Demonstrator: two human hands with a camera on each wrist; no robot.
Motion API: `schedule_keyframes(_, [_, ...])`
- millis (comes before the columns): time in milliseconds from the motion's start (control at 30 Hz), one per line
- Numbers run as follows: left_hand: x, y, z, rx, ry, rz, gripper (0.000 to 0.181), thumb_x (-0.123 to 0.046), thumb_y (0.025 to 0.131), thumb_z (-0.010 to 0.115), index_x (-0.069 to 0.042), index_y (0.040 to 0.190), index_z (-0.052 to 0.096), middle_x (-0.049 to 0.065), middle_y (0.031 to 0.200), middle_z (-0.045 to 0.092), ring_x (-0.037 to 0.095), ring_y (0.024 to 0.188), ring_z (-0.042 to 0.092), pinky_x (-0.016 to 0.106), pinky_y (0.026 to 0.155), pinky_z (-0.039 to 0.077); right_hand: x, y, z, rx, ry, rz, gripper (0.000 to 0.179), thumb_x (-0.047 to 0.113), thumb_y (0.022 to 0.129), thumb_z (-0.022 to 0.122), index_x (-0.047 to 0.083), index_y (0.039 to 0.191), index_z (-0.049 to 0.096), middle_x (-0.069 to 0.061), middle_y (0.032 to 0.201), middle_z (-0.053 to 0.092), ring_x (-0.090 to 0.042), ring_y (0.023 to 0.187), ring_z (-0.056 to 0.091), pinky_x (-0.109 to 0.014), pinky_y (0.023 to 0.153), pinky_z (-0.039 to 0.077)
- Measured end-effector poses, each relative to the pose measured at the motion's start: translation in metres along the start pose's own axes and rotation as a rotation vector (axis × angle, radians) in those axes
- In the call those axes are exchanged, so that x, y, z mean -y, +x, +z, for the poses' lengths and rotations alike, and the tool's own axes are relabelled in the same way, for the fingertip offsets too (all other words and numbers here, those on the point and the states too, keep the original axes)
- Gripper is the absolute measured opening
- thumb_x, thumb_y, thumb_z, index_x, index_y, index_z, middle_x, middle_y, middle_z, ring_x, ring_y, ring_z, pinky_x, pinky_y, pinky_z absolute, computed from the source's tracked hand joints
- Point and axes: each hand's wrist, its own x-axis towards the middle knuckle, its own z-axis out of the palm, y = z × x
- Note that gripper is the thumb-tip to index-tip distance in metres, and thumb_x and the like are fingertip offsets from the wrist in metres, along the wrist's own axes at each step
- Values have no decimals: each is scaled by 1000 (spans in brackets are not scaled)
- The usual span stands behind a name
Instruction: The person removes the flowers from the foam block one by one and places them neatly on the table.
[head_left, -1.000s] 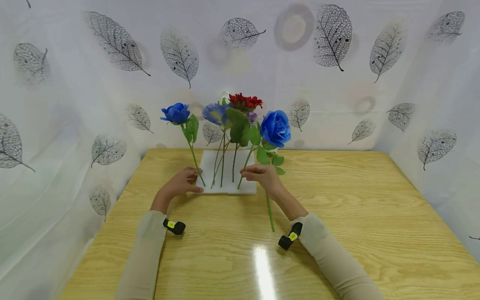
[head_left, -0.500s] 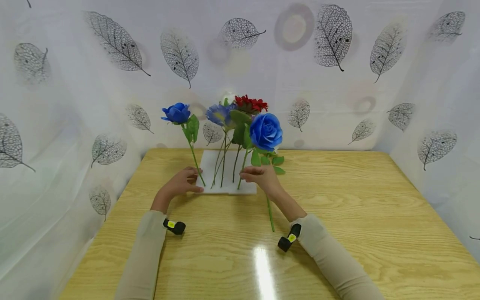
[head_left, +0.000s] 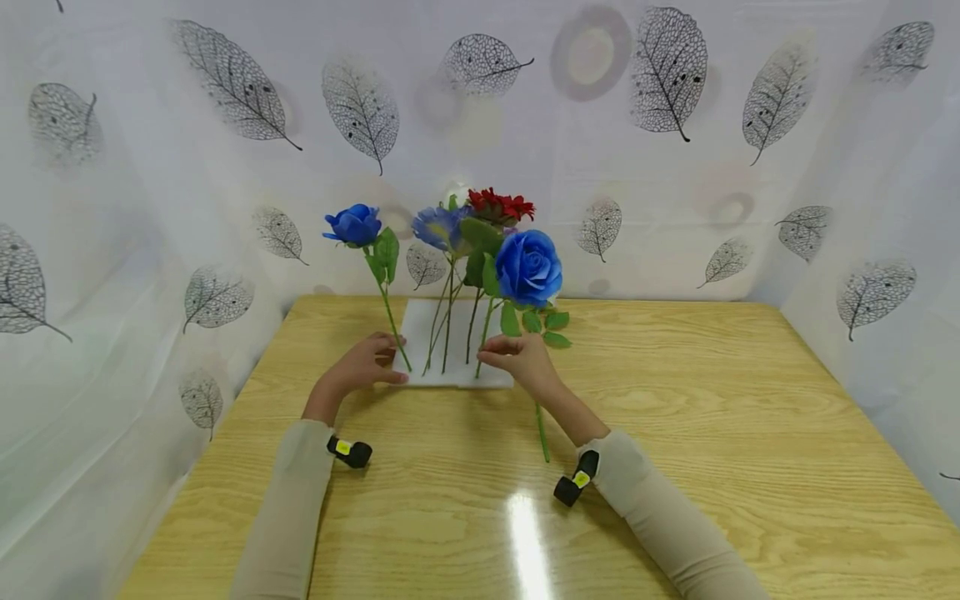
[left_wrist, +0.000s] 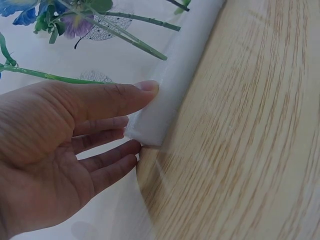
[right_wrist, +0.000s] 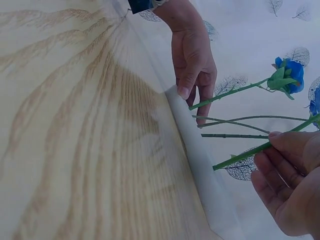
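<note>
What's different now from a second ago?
The blue rose on the right tipped left and a bit down. The red flowers shifted slightly right. Nothing was grabbed or let go: the right hand still pinches the rose's stem, and the left hand still holds the white block.

A white sheet point(head_left: 570, 162) printed with dark, veined leaves point(head_left: 670, 71) and a few faint rings point(head_left: 559, 52) hung behind the table point(head_left: 712, 400) and along both its sides. The table was yellowish wood with visible grain, and a bright streak of light point(head_left: 527, 542) shone on its near part.
</note>
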Motion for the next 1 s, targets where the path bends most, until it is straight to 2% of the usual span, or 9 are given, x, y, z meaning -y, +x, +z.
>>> schedule_keyframes(100, [0,0,0,1,-1,0,70,-9,91,76,10,149,43,31,152,38,52,139,42,58,117,42,1,-1,0,-9,-36,-20,15,16,88,81,4,95,80,-2,94,79,-9,93,68,-22,77,55])
schedule_keyframes(233, [0,1,0,0,-7,1,69,-8,91,76,11,149,42,31,151,38,53,139,42,59,117,41,1,-1,1,-8,-67,-90,14,15,89,81,3,96,80,-9,96,79,-9,90,69,-21,73,57])
schedule_keyframes(367, [1,1,1,-3,-8,0,69,-8,91,76,10,149,43,30,151,39,52,139,42,59,117,41,0,-1,0,4,-76,-174,15,11,89,79,-1,98,80,-19,99,78,-16,90,71,-18,74,58])
schedule_keyframes(500, [1,1,1,-5,-13,2,69,-8,91,76,10,149,43,30,150,39,52,139,42,59,117,41,-1,-1,0,13,-72,-214,15,9,90,78,-3,99,79,-22,100,77,-22,92,73,-18,75,59])
schedule_keyframes(733, [0,1,1,-5,-13,-2,69,-8,91,76,10,149,43,30,151,39,52,140,41,59,117,41,-1,-2,-2,27,-79,-215,12,8,91,76,-1,100,79,-17,99,78,-10,89,72,-22,77,62])
schedule_keyframes(1000, [0,0,1,-4,-19,-6,70,-8,91,77,10,149,43,30,152,38,53,140,40,59,118,40,1,-2,-2,29,-84,-182,14,11,93,75,1,102,80,-16,102,78,-13,94,72,-22,80,61])
